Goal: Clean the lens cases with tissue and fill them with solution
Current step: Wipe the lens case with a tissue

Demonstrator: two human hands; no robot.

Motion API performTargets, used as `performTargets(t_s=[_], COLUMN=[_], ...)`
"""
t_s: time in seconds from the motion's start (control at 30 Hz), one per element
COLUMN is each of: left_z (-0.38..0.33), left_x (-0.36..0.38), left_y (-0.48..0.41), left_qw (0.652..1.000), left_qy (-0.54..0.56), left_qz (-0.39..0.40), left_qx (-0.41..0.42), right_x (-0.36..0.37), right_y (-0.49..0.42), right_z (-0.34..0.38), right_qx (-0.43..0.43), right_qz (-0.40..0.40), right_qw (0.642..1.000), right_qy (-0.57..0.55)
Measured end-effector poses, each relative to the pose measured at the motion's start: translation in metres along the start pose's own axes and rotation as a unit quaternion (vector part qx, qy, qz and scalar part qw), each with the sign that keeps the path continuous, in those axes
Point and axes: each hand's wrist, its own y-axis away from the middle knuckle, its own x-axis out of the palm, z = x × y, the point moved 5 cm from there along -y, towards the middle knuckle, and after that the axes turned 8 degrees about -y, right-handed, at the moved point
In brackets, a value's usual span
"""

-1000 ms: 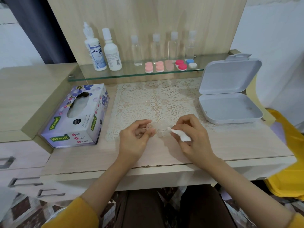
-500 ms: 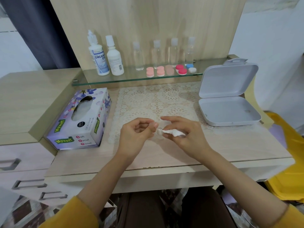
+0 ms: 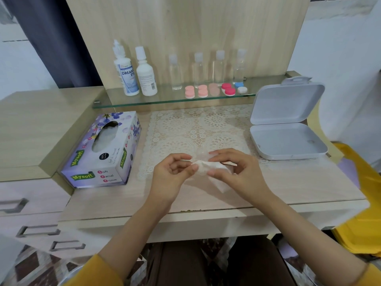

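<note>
Over the front of the lace mat (image 3: 195, 129), my left hand (image 3: 171, 175) pinches a small clear lens case (image 3: 200, 156). The case is faint and largely covered by a white tissue (image 3: 206, 169). My right hand (image 3: 239, 172) pinches that tissue against the case, and a loose corner hangs below the fingers. Two white solution bottles (image 3: 125, 75) (image 3: 146, 77) stand at the left of the glass shelf (image 3: 165, 101). Pink (image 3: 189, 92), beige (image 3: 214, 89), red (image 3: 228, 89) and blue-white (image 3: 240, 87) lens cases lie along the shelf.
A purple tissue box (image 3: 101, 151) sits left of the mat. An open grey hinged box (image 3: 288, 141) stands at the right. Several clear small bottles (image 3: 198, 69) line the shelf back. A yellow object (image 3: 367, 203) is off the right table edge, with drawers at the lower left.
My hands have come closer together. The tissue, earlier held apart in my right hand, is now pressed onto the clear case held by my left hand.
</note>
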Motion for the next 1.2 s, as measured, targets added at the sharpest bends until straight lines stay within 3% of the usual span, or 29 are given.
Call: performTargets(t_s=[0.17, 0.43, 0.7, 0.83, 1.2], left_z=[-0.006, -0.016, -0.013, -0.011, -0.007], left_x=[-0.009, -0.007, -0.006, -0.002, -0.001], left_y=[-0.001, -0.003, -0.004, -0.004, -0.006], left_qw=[0.999, 0.997, 0.993, 0.996, 0.995], left_qy=[0.034, -0.046, -0.090, -0.043, -0.043], left_qz=[0.001, 0.051, 0.076, 0.077, 0.084], left_qx=[0.002, 0.044, 0.031, 0.007, -0.023], right_x=[-0.011, -0.009, -0.002, 0.003, 0.007], right_y=[-0.003, -0.006, -0.004, 0.000, 0.000], right_z=[-0.003, -0.002, -0.001, -0.001, 0.002], right_qx=[0.045, 0.116, 0.139, 0.148, 0.131], right_qz=[-0.021, -0.031, 0.002, 0.020, 0.021], right_qw=[0.999, 0.992, 0.989, 0.988, 0.990], right_qy=[0.015, -0.047, -0.039, -0.042, -0.040])
